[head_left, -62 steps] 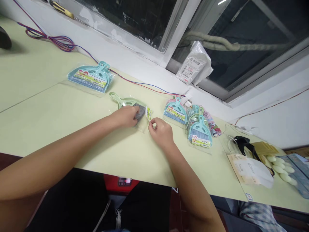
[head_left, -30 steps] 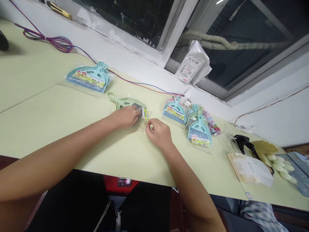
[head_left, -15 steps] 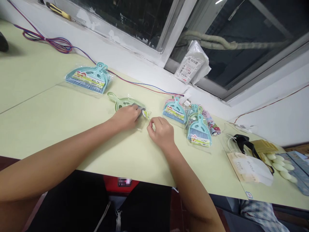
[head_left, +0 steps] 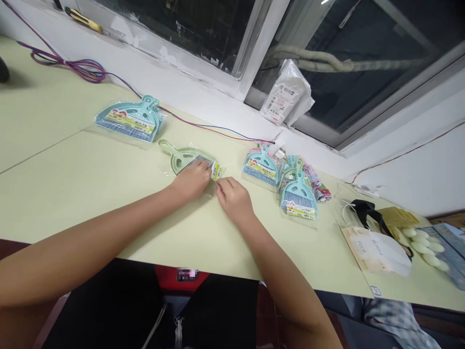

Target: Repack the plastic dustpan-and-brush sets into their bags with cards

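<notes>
A green dustpan (head_left: pixel 178 156) with a grey-bristled brush lies in a clear plastic bag on the table in front of me. My left hand (head_left: pixel 194 180) is closed over the bristle side of this set, its fingers curled down onto the bag. Just right of those fingers shows a green and white label card (head_left: pixel 216 170). My right hand (head_left: pixel 235 198) is closed in a pinch at the lower corner of the card, on the bag's edge. The fingertips hide exactly what lies between them.
A bagged blue dustpan set (head_left: pixel 127 118) lies at the back left. More bagged sets, one blue (head_left: pixel 261 165) and one in front (head_left: pixel 300 194), lie to the right. Coiled wire (head_left: pixel 83 70), a screwdriver (head_left: pixel 83 20), a wrapped box (head_left: pixel 279 99) and a paper packet (head_left: pixel 374 249) are around.
My right hand has moved slightly left, closer to my left hand. The label card now lies flatter and shows more of its face. The view has shifted a little.
</notes>
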### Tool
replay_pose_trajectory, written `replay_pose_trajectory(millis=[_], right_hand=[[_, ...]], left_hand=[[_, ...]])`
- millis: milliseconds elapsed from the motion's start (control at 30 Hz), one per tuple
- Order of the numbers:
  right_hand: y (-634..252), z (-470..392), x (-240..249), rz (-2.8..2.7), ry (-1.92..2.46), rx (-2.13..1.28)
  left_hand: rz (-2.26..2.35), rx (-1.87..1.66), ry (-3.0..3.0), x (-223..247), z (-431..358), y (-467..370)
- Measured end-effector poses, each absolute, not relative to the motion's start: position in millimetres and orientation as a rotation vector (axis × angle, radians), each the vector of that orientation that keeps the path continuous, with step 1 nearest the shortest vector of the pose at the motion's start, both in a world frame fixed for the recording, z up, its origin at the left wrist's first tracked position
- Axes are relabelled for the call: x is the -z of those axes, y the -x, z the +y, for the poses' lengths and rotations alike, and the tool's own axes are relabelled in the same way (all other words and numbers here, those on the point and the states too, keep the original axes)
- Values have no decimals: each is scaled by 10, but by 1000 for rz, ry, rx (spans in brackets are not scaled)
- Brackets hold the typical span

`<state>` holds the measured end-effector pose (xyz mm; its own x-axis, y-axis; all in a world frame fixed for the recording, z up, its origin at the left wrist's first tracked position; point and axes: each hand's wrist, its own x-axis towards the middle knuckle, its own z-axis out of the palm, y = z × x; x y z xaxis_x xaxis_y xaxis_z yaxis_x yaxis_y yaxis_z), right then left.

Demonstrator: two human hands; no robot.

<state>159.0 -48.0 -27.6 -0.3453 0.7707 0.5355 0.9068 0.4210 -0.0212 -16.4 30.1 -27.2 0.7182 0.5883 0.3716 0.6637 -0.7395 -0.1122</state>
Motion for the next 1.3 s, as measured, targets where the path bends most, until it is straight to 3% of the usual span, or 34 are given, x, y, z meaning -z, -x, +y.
replay_pose_trajectory(millis=[1300], right_hand=[[-1271, -118, 545, -2048, 1406, -202]], left_hand=[[-1242, 774, 3078, 160, 360, 431]])
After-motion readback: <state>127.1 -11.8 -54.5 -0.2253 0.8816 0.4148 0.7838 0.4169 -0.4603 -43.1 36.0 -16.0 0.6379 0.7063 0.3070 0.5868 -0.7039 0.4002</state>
